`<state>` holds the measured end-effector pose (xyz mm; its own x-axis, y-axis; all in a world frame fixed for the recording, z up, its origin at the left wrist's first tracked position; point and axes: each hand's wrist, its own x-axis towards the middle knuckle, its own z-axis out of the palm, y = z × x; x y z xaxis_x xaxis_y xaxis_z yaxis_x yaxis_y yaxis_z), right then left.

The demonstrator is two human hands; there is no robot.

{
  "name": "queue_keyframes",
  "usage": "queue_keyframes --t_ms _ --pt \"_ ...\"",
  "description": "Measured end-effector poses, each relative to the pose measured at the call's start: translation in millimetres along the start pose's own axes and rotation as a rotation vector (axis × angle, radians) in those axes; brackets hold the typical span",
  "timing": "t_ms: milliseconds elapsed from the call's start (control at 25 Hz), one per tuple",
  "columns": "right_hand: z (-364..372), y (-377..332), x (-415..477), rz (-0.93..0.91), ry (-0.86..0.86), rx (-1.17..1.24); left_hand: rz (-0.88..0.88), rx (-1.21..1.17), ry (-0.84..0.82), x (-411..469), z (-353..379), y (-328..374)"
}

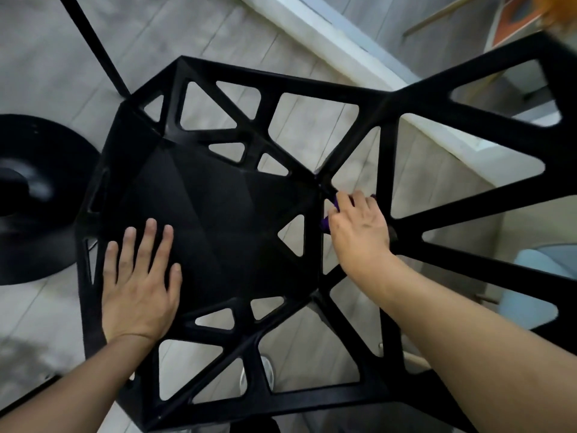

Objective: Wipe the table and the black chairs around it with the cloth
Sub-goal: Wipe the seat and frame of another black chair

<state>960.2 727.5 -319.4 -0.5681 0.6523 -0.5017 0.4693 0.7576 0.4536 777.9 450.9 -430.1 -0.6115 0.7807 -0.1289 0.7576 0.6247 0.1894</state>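
A black chair [224, 214] with a faceted seat and triangular cut-outs fills the view from above. My left hand [140, 282] lies flat on the seat's left side, fingers straight and spread. My right hand [359, 232] grips a purple cloth [326, 225] against the chair frame where the seat meets the backrest struts. Most of the cloth is hidden under the fingers. The backrest [468, 189] spreads to the right.
A round black table base [34, 198] stands on the grey plank floor at the left, with a thin black leg [93, 45] above it. A white ledge [327, 45] runs diagonally behind the chair. A light blue object [537, 276] sits at the right.
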Motion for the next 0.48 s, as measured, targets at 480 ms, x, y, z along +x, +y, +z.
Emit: queue_keyframes --t_ms 480 --pt "-30.2 28.3 59.1 0.018 0.474 0.004 0.002 -0.018 0.037 -0.7 4.7 -1.9"
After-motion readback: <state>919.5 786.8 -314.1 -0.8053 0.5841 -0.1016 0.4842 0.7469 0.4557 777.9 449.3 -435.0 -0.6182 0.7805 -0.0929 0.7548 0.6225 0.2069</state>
